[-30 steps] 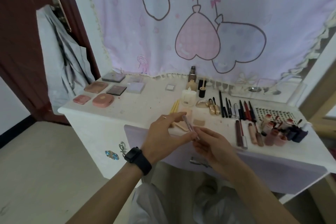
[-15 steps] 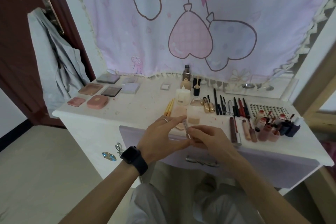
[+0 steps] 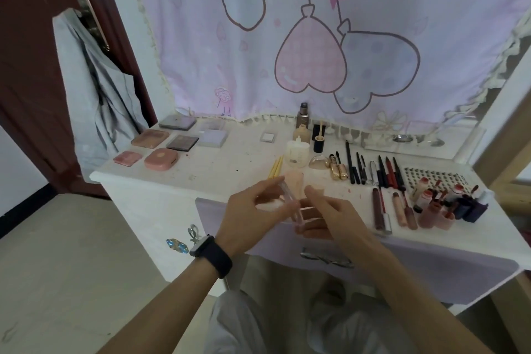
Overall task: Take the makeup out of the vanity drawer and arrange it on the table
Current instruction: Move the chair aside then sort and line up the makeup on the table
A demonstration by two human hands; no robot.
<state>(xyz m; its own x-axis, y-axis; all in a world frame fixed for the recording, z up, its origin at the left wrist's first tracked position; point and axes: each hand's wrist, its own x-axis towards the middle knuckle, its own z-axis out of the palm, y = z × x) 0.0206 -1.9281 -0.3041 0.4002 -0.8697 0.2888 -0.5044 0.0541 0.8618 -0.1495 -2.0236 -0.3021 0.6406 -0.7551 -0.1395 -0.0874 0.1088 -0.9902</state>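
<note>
Right hand (image 3: 324, 213) now loosened off clear tube (image 3: 291, 205), fingers spread; left hand (image 3: 253, 218) pinches it. Placing step; next: lay beside lip tubes (image 3: 399, 210) on bench (image 3: 218, 169) (gently).

The bench (image 3: 218, 164) has bare room in the middle, between the flat cases (image 3: 161, 149) on the left and the yellow sticks (image 3: 275, 168). The right side is crowded with pencils (image 3: 373, 168) and little bottles (image 3: 442, 204). Tall bottles (image 3: 300, 141) block the back.
</note>
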